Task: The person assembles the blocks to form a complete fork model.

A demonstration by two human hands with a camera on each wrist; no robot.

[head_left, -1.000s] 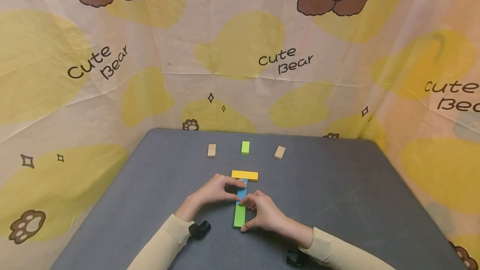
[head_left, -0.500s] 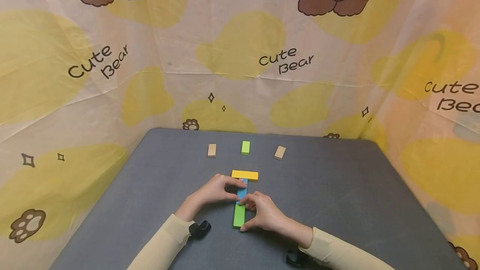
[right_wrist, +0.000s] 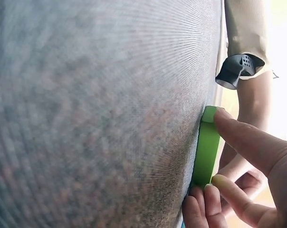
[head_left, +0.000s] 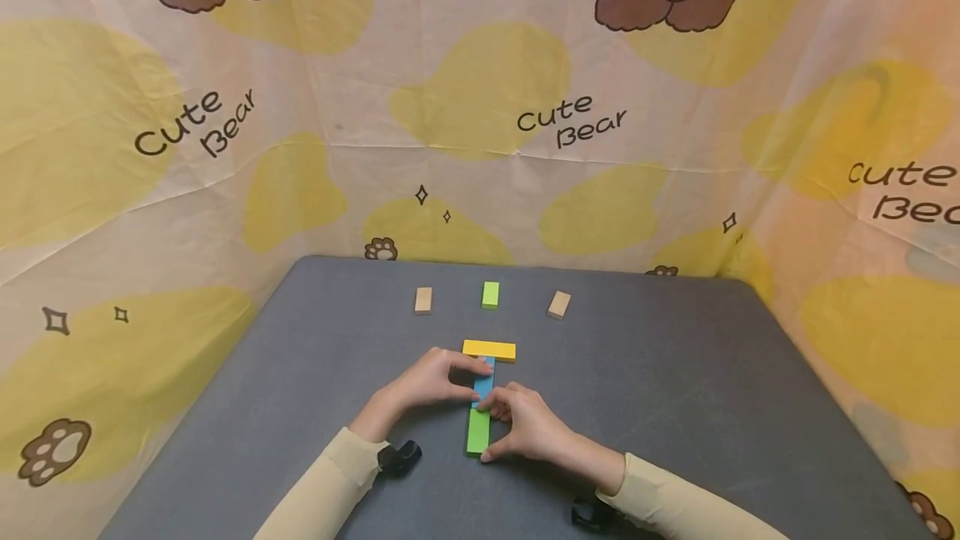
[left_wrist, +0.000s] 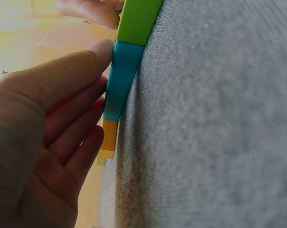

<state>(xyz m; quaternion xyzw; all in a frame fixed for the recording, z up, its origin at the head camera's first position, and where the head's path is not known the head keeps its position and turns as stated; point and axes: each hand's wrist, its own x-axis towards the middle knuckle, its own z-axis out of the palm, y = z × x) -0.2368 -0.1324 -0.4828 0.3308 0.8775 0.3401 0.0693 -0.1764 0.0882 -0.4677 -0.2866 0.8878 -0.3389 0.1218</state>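
A blue block lies lengthwise between a yellow block set crosswise at its far end and a green block at its near end. The left hand holds the blue block by its two ends, thumb near the green block. With thumb and fingers at opposite ends, the right hand grips the green block. In the left wrist view the blue block meets the green block end to end. The right wrist view shows the thumb on one end of the green block.
Farther back on the grey table lie a light wooden block, a small green block and another wooden block. A printed cloth hangs behind and along the sides.
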